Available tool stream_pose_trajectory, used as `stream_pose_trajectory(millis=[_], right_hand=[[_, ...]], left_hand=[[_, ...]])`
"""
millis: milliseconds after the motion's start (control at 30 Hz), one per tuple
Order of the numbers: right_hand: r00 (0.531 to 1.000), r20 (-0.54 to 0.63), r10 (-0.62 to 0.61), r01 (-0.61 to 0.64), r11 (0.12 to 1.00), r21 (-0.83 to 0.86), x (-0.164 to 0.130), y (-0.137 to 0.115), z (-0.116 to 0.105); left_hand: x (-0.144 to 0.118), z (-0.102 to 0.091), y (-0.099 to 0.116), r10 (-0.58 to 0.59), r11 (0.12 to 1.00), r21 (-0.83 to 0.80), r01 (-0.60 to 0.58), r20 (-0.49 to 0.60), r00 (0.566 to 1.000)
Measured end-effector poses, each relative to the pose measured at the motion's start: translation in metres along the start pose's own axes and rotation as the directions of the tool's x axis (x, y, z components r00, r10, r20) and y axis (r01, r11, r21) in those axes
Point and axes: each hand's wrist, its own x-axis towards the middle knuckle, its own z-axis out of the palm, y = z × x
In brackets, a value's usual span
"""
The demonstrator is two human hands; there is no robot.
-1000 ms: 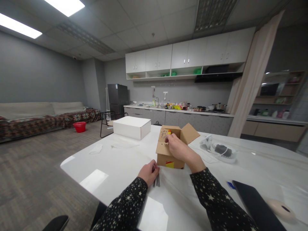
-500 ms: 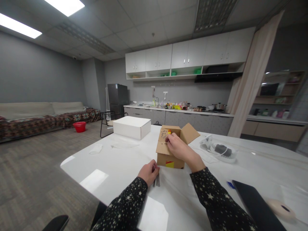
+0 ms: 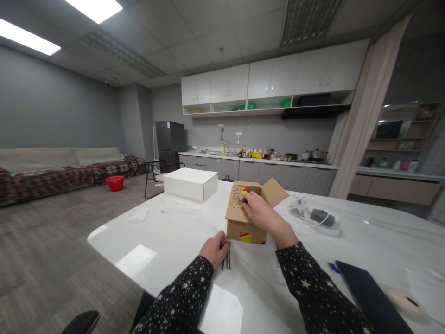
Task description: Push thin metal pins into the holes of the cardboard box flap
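A small brown cardboard box [image 3: 243,227] with a red and yellow label stands on the white table [image 3: 167,241], its flaps open. My right hand [image 3: 262,215] rests on the box's near-left flap, fingertips pinched at the flap with its dot pattern; whether a small item is between the fingers I cannot tell. My left hand [image 3: 215,250] lies closed on the table in front of the box, gripping a few thin dark rods [image 3: 226,262] that stick out toward me.
A white closed box [image 3: 189,183] sits farther back on the left. A white round device [image 3: 321,218] lies to the right of the cardboard box. A dark laptop [image 3: 371,297] and a beige object [image 3: 405,301] lie near right. A chair stands behind the table.
My right hand has shifted slightly up and back along the box flap. My left hand and the rods have stayed still.
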Motion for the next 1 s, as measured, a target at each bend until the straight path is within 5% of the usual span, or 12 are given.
stream_pose_trajectory(millis=[1000], right_hand=[[0.988,-0.092,0.127,-0.111,0.981,0.158,0.0021,-0.0061,-0.0028]], left_hand=[[0.0002,-0.0004,0.0002,0.013,1.000,0.024,-0.013,-0.002,1.000]])
